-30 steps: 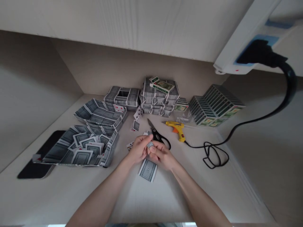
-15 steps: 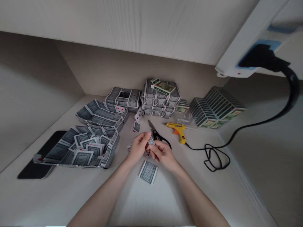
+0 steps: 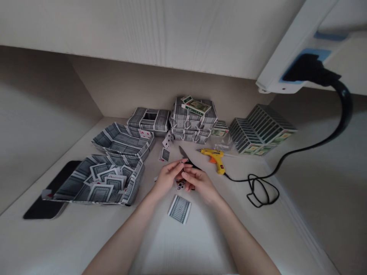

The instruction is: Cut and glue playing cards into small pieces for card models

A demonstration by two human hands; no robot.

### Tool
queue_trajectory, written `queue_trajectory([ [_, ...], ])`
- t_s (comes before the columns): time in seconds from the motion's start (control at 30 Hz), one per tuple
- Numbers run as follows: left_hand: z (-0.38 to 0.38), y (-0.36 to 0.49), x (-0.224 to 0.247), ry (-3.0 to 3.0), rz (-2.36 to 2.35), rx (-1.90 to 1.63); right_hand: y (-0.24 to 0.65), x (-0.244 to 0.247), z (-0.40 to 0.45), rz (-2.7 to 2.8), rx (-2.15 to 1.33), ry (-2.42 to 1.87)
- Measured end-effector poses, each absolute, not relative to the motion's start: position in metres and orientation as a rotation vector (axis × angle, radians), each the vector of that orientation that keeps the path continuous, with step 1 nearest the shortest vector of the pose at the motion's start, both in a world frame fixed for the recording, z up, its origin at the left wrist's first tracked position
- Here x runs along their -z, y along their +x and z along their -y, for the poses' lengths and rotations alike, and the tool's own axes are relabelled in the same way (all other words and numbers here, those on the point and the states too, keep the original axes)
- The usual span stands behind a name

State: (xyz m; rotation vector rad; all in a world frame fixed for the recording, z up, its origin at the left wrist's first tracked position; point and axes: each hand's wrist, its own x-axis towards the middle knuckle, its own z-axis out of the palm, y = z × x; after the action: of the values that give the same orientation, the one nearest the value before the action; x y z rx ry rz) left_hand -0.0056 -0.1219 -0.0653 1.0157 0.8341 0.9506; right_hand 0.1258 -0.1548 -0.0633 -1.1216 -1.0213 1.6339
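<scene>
My left hand (image 3: 169,177) and my right hand (image 3: 199,183) meet over the middle of the table, fingertips pinched together around a small card piece that is mostly hidden. Below and between them a face-up card (image 3: 180,185) shows in part. Nearer to me lies a patterned card piece (image 3: 179,209) with white side strips. Black scissors (image 3: 183,152) lie just beyond my hands, their handles mostly covered. A yellow glue gun (image 3: 213,156) rests to their right. Two small folded cards, one (image 3: 165,154) lying and one (image 3: 168,140) tilted, are beyond my left hand.
Open card-built trays, one (image 3: 134,187) holding loose cards, stand at left beside a dark phone (image 3: 46,208). Card-built boxes (image 3: 193,122) and stacked card packs (image 3: 260,131) line the back. A black cord (image 3: 286,153) runs from the upper-right plug to the glue gun.
The patterned piece between my fingers has turned and is now mostly hidden. My fingers have closed in over it and cover more of the scissors' handles. The view has shifted slightly.
</scene>
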Motion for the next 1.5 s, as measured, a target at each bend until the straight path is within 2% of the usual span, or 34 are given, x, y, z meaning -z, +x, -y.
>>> queue_trajectory([
  [0.2, 0.121, -0.003, 0.068, 0.774, -0.657, -0.979, 0.132, 0.059, 0.154, 0.697, -1.76, -0.978],
  [0.43, 0.12, -0.007, 0.065, 0.612, -0.569, -0.879, 0.129, 0.061, 0.153, 0.579, -1.805, -0.95],
  [0.7, 0.122, 0.001, 0.071, 0.79, -0.812, -1.038, 0.128, 0.062, 0.152, 0.586, -1.688, -1.004],
  [0.87, 0.121, 0.002, 0.073, 1.123, -1.031, -1.107, 0.127, 0.067, 0.151, 0.852, -1.438, -1.164],
  [1.07, 0.112, -0.005, 0.076, 0.956, -1.176, -1.243, 0.136, 0.077, 0.151, 1.53, -0.542, -1.707],
  [1.17, 0.108, -0.01, 0.076, 0.973, -1.208, -1.236, 0.138, 0.079, 0.152, 1.692, -0.286, -1.925],
  [1.33, 0.108, -0.013, 0.073, 1.003, -1.218, -1.248, 0.137, 0.078, 0.156, 1.796, -0.139, -2.063],
  [1.5, 0.107, -0.012, 0.072, 0.921, -1.184, -1.273, 0.139, 0.08, 0.156, 1.659, -0.238, -2.045],
])
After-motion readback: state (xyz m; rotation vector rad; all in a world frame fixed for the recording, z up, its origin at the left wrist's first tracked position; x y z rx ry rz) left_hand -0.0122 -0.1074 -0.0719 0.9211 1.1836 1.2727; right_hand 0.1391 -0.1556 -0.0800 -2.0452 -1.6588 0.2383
